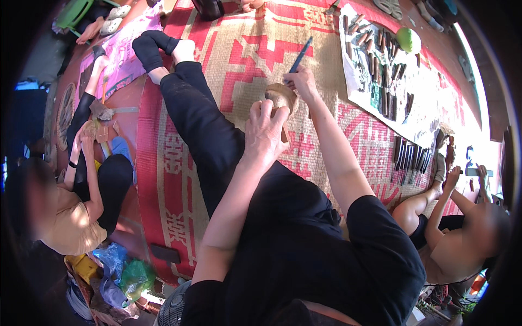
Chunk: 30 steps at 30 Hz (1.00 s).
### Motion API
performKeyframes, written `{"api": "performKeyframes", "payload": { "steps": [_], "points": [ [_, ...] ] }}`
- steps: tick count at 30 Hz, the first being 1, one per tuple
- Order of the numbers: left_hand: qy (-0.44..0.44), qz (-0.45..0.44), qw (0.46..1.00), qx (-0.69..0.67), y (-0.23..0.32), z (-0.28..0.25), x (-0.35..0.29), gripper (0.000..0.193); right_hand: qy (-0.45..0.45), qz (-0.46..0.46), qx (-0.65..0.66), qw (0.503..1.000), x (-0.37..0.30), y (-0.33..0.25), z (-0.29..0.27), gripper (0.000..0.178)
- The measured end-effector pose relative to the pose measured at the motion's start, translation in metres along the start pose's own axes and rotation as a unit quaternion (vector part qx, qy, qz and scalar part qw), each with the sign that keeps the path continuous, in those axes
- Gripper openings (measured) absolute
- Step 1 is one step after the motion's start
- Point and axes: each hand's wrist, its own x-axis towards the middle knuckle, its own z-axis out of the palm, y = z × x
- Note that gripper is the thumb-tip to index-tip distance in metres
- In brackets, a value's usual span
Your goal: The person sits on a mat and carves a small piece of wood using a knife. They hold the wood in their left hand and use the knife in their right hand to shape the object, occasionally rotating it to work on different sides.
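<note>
Above the red-and-straw woven mat [244, 60], just right of your black-trousered legs [202, 117], you have the shaped wooden piece [281, 98] in your left hand [265, 130]; the fingers are closed around its near part. The fingers of your right hand [302, 81] are clasping a slender blue tool [302, 53], which points toward the far side, beside the wood. I cannot tell which end of this tool does the work, nor whether it touches the piece.

From here, I judge that the main danger is for your left fingers, because they lie near to the tool: if its end is sharp and slips on the curved wood, it could reach them. The piece could also turn, since I see no clamp on it. On the far right, wooden-handled tools [387, 81] lie on a white sheet [356, 93]; a careless wide reach could disturb them.
</note>
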Motion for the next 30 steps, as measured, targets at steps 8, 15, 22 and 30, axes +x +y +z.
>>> {"api": "performKeyframes", "payload": {
  "steps": [8,15,22,30],
  "points": [
    [0.009,0.001,1.000,-0.003,-0.003,0.002,-0.002,0.059,-0.060,-0.030,-0.132,0.989,-0.020,-0.018,0.006,0.023],
    [0.007,0.006,1.000,-0.011,-0.001,-0.001,0.001,0.057,0.039,0.013,0.005,0.999,0.004,-0.006,0.003,0.025],
    [0.015,-0.006,1.000,0.005,-0.003,0.000,0.000,0.056,-0.050,-0.011,-0.073,0.996,-0.010,-0.002,-0.003,0.022],
    [0.019,0.012,1.000,-0.005,-0.002,0.002,-0.003,0.059,0.000,0.018,0.045,0.999,-0.005,0.000,-0.016,0.017]
  ]
}}
